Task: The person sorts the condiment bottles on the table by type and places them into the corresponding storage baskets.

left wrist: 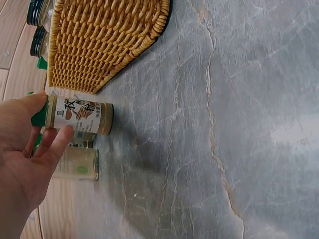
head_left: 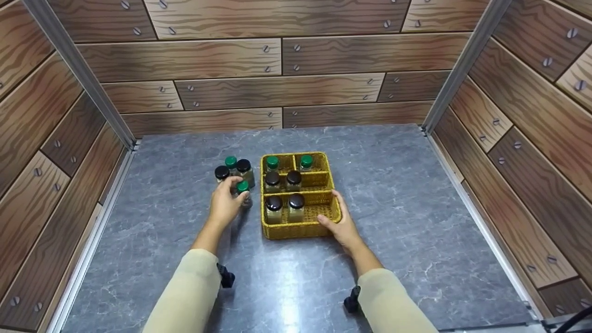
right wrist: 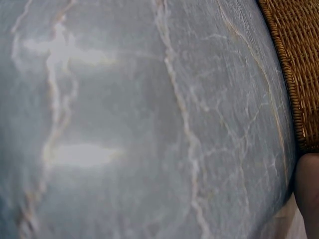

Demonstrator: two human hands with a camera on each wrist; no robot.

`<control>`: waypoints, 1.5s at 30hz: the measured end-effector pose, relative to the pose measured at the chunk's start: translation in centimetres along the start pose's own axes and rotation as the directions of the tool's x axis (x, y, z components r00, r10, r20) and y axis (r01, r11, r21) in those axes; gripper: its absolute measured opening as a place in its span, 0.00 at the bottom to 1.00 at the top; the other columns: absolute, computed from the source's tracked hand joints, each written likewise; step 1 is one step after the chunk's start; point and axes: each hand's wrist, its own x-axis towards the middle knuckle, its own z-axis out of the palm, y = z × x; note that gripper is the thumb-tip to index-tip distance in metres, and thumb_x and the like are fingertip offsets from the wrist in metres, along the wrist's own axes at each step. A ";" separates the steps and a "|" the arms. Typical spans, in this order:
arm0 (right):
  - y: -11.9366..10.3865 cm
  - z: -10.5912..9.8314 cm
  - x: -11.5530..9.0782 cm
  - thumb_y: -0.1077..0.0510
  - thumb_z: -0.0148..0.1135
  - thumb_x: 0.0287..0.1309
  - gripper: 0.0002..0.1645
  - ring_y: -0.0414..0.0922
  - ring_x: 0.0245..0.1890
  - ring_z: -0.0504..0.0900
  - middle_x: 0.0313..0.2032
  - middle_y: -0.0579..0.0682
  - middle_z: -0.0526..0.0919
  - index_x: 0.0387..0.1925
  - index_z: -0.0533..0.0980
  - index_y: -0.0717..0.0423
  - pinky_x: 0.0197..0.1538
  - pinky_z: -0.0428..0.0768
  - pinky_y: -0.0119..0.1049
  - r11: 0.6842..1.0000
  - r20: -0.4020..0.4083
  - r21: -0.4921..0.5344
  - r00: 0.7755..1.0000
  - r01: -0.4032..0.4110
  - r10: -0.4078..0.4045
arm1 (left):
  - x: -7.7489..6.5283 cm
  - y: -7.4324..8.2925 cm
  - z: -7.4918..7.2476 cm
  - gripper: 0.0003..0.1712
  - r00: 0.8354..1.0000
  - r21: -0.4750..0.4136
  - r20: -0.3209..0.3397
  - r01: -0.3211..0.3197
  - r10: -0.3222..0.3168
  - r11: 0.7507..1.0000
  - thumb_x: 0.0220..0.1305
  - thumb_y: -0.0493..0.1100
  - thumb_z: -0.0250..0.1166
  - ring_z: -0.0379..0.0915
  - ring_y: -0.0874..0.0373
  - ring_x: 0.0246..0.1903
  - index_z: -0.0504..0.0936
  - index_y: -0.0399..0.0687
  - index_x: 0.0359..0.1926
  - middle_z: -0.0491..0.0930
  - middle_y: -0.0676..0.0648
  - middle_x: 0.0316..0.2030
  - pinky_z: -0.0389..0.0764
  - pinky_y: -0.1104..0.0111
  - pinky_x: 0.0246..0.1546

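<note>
Left grip [head_left: 224, 202] pinching green-capped jar [left wrist: 79, 115], rear jars [head_left: 245, 170] partly hidden

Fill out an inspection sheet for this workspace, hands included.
Surface: gray marbled tabletop, with glare on its near part.
Job's things: woven basket holding six jars, two green-lidded and four black-lidded; three more jars stand to its left.
Clutter: nothing seen.
Hands: left hand pinches a green-lidded jar; right hand holds the basket's near right corner.
Cables: apparently one black cable, lower right of the head view.
Surroundings: wood-print panels, metal posts.
</note>
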 end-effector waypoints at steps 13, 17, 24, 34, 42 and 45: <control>0.1 -0.1 0.0 0.67 0.72 0.65 0.57 0.64 0.80 0.67 0.85 0.62 0.58 0.86 0.52 0.46 0.84 0.65 0.56 1.000 0.003 0.010 1.000 -0.007 0.007 | 0.2 0.4 -0.5 0.25 0.998 0.021 0.063 -0.014 0.012 1.000 0.65 0.36 0.76 0.83 0.39 0.57 0.81 0.41 0.62 0.85 0.33 0.57 0.81 0.46 0.64; 0.2 -0.1 0.1 0.67 0.71 0.66 0.56 0.63 0.81 0.64 0.85 0.62 0.57 0.86 0.53 0.47 0.85 0.62 0.56 1.000 0.000 0.001 1.000 -0.003 0.003 | 0.2 0.7 -0.8 0.25 0.996 0.028 0.093 -0.012 0.009 1.000 0.66 0.36 0.75 0.83 0.39 0.57 0.81 0.41 0.63 0.84 0.33 0.58 0.81 0.46 0.63; 0.2 0.0 0.1 0.67 0.70 0.66 0.55 0.59 0.81 0.63 0.84 0.62 0.58 0.86 0.52 0.50 0.85 0.60 0.54 0.999 0.002 -0.033 1.000 0.025 -0.025 | 0.7 1.6 -2.0 0.24 0.988 0.028 0.149 -0.035 0.031 0.999 0.67 0.36 0.73 0.82 0.39 0.56 0.81 0.40 0.63 0.82 0.34 0.58 0.83 0.48 0.63; 0.2 0.0 0.0 0.67 0.71 0.65 0.55 0.62 0.82 0.62 0.85 0.64 0.57 0.86 0.53 0.51 0.86 0.59 0.57 0.999 -0.006 -0.035 1.000 0.027 -0.027 | 1.7 3.0 -3.8 0.24 0.974 0.027 0.219 -0.071 0.064 0.997 0.67 0.36 0.73 0.82 0.40 0.55 0.82 0.40 0.63 0.81 0.33 0.57 0.85 0.49 0.61; 0.3 0.0 0.1 0.67 0.72 0.65 0.56 0.62 0.84 0.60 0.85 0.63 0.56 0.86 0.54 0.50 0.86 0.59 0.57 0.999 -0.008 -0.031 1.000 0.021 -0.021 | 2.9 4.5 -4.7 0.25 0.971 0.016 0.231 -0.073 0.067 0.997 0.69 0.37 0.72 0.81 0.41 0.57 0.82 0.40 0.65 0.81 0.34 0.58 0.84 0.49 0.63; 0.3 -0.1 0.1 0.67 0.72 0.64 0.56 0.62 0.84 0.59 0.85 0.62 0.56 0.86 0.54 0.48 0.86 0.59 0.56 0.999 -0.013 -0.042 1.000 0.015 -0.015 | 3.4 4.9 -4.8 0.25 0.970 0.017 0.231 -0.079 0.073 0.997 0.69 0.37 0.72 0.81 0.40 0.59 0.82 0.40 0.65 0.81 0.34 0.59 0.83 0.49 0.65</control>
